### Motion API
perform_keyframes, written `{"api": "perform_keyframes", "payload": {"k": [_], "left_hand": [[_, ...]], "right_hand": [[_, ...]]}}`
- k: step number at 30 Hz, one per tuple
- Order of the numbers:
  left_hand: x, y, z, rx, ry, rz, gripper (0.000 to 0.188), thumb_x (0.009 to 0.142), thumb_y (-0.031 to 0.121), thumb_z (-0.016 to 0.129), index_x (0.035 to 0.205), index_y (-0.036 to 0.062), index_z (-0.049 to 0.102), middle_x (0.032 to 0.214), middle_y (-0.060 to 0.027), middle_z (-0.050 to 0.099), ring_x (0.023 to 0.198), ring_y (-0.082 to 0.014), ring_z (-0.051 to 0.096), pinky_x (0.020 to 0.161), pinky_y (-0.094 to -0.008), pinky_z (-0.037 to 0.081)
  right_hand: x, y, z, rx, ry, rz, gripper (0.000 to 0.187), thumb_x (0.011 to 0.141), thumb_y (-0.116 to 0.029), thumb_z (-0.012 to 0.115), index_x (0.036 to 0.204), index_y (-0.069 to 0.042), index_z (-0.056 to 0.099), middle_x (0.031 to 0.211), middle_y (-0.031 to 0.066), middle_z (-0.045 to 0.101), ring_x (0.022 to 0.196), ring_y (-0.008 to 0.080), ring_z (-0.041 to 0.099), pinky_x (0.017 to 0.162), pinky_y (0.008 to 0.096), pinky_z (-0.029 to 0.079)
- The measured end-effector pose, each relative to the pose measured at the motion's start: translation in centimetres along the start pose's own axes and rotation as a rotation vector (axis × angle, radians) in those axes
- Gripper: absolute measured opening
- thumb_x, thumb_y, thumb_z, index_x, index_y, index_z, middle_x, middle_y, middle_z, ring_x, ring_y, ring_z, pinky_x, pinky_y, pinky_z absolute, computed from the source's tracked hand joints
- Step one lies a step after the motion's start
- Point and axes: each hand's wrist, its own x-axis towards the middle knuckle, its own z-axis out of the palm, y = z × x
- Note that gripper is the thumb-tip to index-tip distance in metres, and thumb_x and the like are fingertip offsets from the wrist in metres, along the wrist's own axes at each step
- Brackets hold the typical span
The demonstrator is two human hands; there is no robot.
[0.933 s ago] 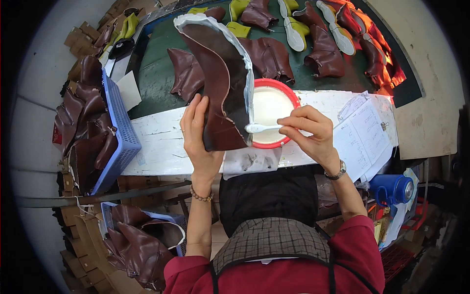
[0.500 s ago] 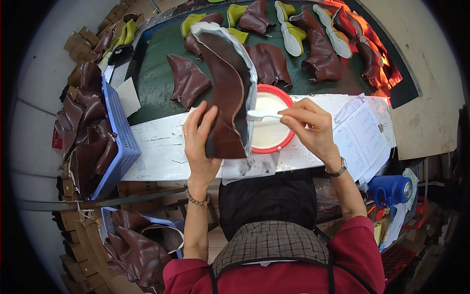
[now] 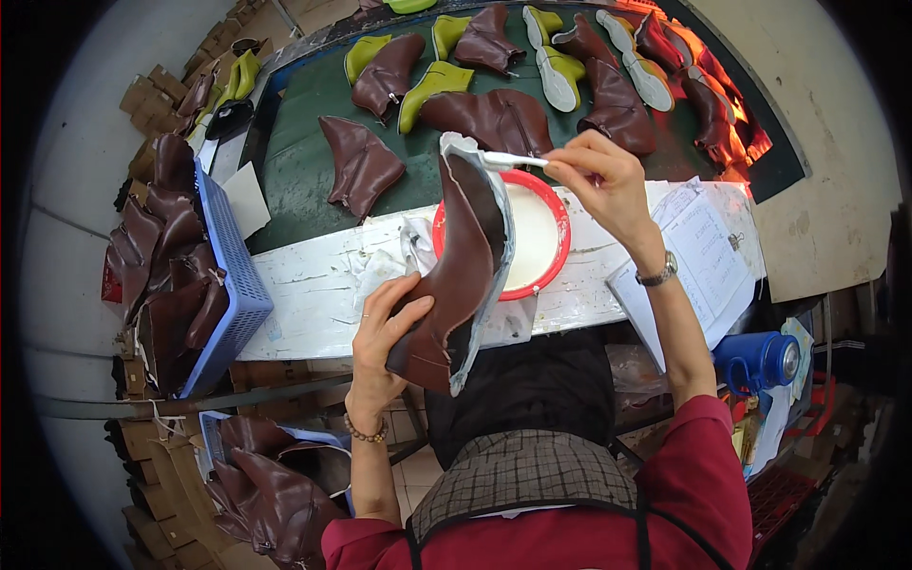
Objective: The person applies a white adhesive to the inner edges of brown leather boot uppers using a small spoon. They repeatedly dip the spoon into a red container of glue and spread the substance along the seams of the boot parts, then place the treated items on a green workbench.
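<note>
My left hand (image 3: 382, 347) grips a brown leather boot upper (image 3: 465, 249) by its lower left side, thumb and fingers closed on the leather. A wet white coating runs along the upper's edge, and its dark inside shows. Pinched in my right hand (image 3: 608, 185) is a white toothbrush (image 3: 518, 160), its head touching the coated edge near the upper's far end. Partly behind the upper stands a red-rimmed basin (image 3: 564, 249) of milky white liquid (image 3: 532, 237). A crumpled whitish cloth (image 3: 380, 271) lies left of the basin.
Several brown uppers (image 3: 366, 166) and yellow-green shoe forms (image 3: 435, 85) lie on the green surface (image 3: 294, 157) beyond the white bench (image 3: 294, 313). Blue crates (image 3: 223, 285) of uppers stand left. Papers (image 3: 703, 256) and a blue jug (image 3: 755, 361) are at right. An orange glow lights the far right.
The boot upper has come nearer to me and tilted, uncovering the cloth and more of the shoes behind. The toothbrush has moved away from me to the far end of the upper's edge.
</note>
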Motion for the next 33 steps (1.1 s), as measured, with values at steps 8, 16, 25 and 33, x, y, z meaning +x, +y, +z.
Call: {"api": "perform_keyframes", "payload": {"k": [8, 16, 25, 33], "left_hand": [[-5.2, -2.5, -2.7, -0.467, 0.194, -0.588, 0.064, 0.078, -0.009, 0.076, 0.137, -0.0105, 0.055, 0.119, -0.0198, 0.071, 0.102, -0.0277, 0.072, 0.085, -0.0345, 0.058], [-5.1, -3.2, -2.9, -1.311, 0.139, -0.542, 0.067, 0.063, -0.009, 0.066, 0.129, -0.0173, 0.057, 0.100, -0.0300, 0.070, 0.064, -0.0365, 0.069, 0.053, -0.0443, 0.058], [-6.4, -5.2, 0.2, -1.655, 0.274, -0.328, 0.082, 0.065, -0.006, 0.073, 0.144, -0.0112, 0.048, 0.128, -0.0349, 0.063, 0.098, -0.0485, 0.069, 0.082, -0.0570, 0.059], [-5.5, -4.8, -1.9, -1.598, 0.110, -0.414, 0.081, 0.068, -0.004, 0.074, 0.145, -0.0108, 0.048, 0.126, -0.0341, 0.064, 0.085, -0.0435, 0.070, 0.069, -0.0517, 0.059]], "right_hand": [[-4.2, 1.2, -1.7, -0.397, -0.287, 0.089, 0.014, 0.087, -0.021, 0.079, 0.092, -0.008, 0.080, 0.084, 0.0041, 0.068, 0.070, 0.0274, 0.066, 0.064, 0.0381, 0.051], [-5.9, 0.5, -2.1, -0.209, -0.180, 0.259, 0.011, 0.088, -0.017, 0.081, 0.096, -0.009, 0.081, 0.091, 0.0029, 0.071, 0.077, 0.0161, 0.067, 0.064, 0.0291, 0.051], [-0.6, -2.7, -0.4, 0.362, -0.212, -0.004, 0.017, 0.085, -0.003, 0.082, 0.102, -0.004, 0.081, 0.092, 0.0041, 0.070, 0.078, 0.0107, 0.062, 0.066, 0.0259, 0.048], [-1.9, -1.6, -0.9, 0.309, -0.241, -0.016, 0.011, 0.087, -0.005, 0.081, 0.098, -0.004, 0.082, 0.089, 0.0058, 0.072, 0.078, 0.0139, 0.065, 0.068, 0.0290, 0.048]]}}
